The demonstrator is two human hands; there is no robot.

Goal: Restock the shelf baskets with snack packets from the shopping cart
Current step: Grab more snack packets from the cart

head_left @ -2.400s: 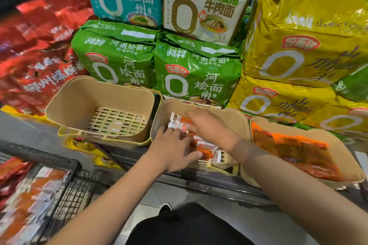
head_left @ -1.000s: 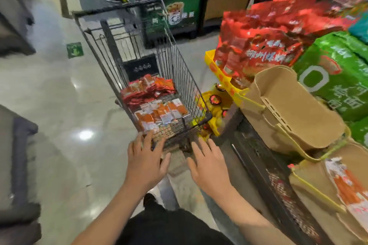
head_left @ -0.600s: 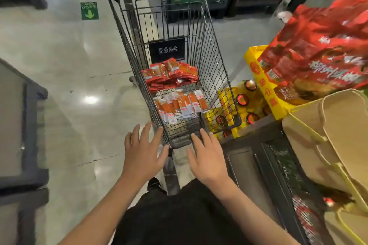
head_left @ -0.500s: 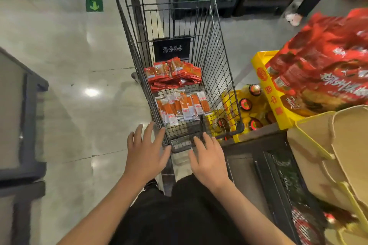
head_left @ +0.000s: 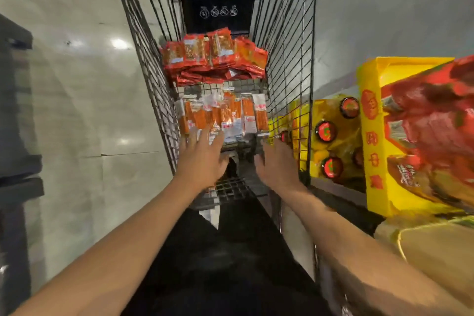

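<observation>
Orange-and-white snack packets [head_left: 223, 117]: loose row, lying flat on the floor of the shopping cart [head_left: 289, 59], near end of the cart, overlapping one another side by side. Slippery film wrappers by the look of them, likely to fan out or slide if scooped carelessly.

Red snack packets [head_left: 214, 55]: second heap, farther end of the cart, stacked several deep, well apart from both hands.

Left hand [head_left: 202, 161]: inside the cart, fingers spread and straight, tips at the near edge of the orange-and-white row; touching or just short of it, cannot tell through the blur. Holding nothing.

Right hand [head_left: 277, 164]: beside the left, apart from it, fingers loosely extended, near the cart's right wall. Holding nothing.

Step in hand, as judged: gathering the next batch from the near row. Best done by closing in from both sides at once, squeezing the row into a tidy bundle, thumbs on top, fingers slid underneath against the wire floor. Modest batch preferable to a large one, to avoid spills on the lift. Knuckles to be kept clear of the wire wall on the right.

Beige basket [head_left: 436, 251]: lower right corner, only part in view, contents not visible.

Yellow display tray [head_left: 372, 136] with large red bags [head_left: 431, 120]: right of the cart. Bottles with red caps [head_left: 325, 131]: between cart and tray.
</observation>
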